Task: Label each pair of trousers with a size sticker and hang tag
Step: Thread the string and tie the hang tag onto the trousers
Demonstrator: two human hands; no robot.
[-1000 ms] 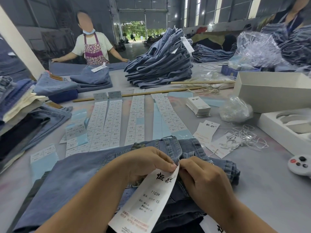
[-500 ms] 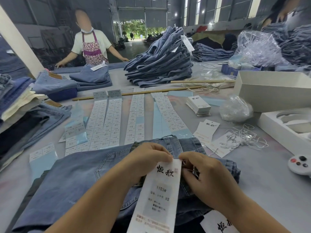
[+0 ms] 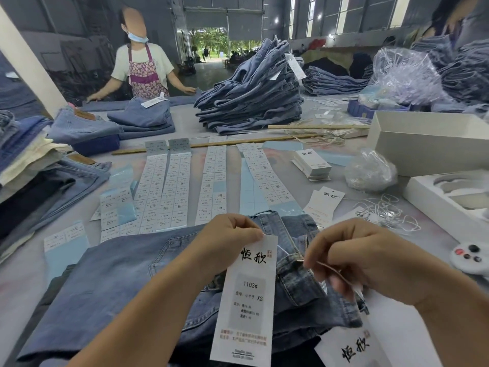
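Left hand (image 3: 227, 235) is pinched onto the top edge of a white hang tag (image 3: 246, 300), which is held over the waistband area of the folded jeans (image 3: 127, 282) lying nearest the camera. Right hand (image 3: 352, 258) is curled, and a thin loop of string (image 3: 334, 272) is pinched between its fingers just right of the tag, above the fly of the jeans. A grey size sticker reading 1103# XS is already seen stuck on the tag, so the sticker step looks done for this pair; the tie-on is judged in progress, with the string not clearly fastened. Whether it passes through a belt loop cannot be told. Sticker sheets (image 3: 174, 192) are laid out just beyond the jeans, loose tags (image 3: 324, 205) and spare strings (image 3: 383, 213) beyond-right of them. A tall stack of jeans (image 3: 254, 96) is seen far beyond, at least one tag showing on it; how many pairs are left cannot be told.
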